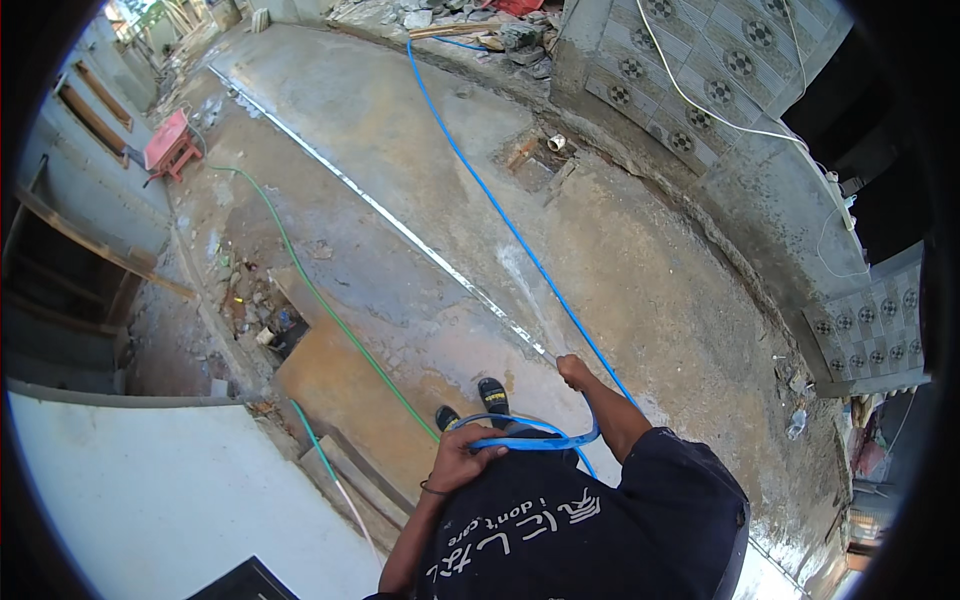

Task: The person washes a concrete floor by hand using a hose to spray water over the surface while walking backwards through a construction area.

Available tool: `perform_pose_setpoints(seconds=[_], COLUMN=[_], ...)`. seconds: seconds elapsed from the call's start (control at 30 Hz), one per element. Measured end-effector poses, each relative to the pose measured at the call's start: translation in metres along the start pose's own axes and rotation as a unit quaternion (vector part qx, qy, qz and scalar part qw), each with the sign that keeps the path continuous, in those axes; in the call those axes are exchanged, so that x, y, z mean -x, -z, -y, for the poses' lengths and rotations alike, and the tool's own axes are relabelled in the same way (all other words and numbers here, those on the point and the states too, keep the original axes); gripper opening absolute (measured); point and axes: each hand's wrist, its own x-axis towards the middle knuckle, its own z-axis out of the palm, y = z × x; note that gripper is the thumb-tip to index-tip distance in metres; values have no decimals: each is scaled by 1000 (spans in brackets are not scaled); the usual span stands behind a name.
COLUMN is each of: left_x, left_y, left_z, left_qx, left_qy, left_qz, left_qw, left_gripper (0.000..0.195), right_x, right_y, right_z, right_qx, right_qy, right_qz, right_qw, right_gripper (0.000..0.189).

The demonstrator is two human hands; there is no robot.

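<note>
My right hand (576,373) grips the blue hose (536,444) close to its outlet. A jet of water (521,274) sprays forward from there onto the wet concrete floor (420,120). In front of my waist, my left hand (463,457) is closed around a bend of the same hose, fingers and thumb wrapped over it. Another length of blue hose (495,199) runs along the ground toward the rubble at the far end. A long, narrow whitish strip (390,217) crosses the floor, its near end just ahead of my right hand.
A green hose (315,296) trails past my shoes (493,394) on the left. Beyond it stands a red wheelbarrow (166,142). Debris (262,304) fills a hole by the left wall. An open pit with a white pipe (556,142) lies right; rubble (517,37) is heaped behind.
</note>
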Motion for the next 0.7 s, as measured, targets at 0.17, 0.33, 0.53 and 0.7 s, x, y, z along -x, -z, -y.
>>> perform_pose_setpoints(seconds=[0.17,0.33,0.53,0.7], left_x=[0,6,7,6], left_y=[8,10,6,4], left_z=[3,9,8,5], left_qx=[3,23,-4,8], left_qy=[1,29,18,15], left_qz=[-28,-48,-55,-39], left_qw=[1000,998,998,999], left_gripper=[21,21,22,22], right_x=[-8,-12,-13,-3], right_y=[2,8,18,5], right_z=[42,63,59,47], right_qx=[-3,-63,-21,61], right_qy=[58,26,35,103], right_qz=[-2,-24,-51,33], right_qw=[998,997,998,992], right_gripper=[38,31,43,44])
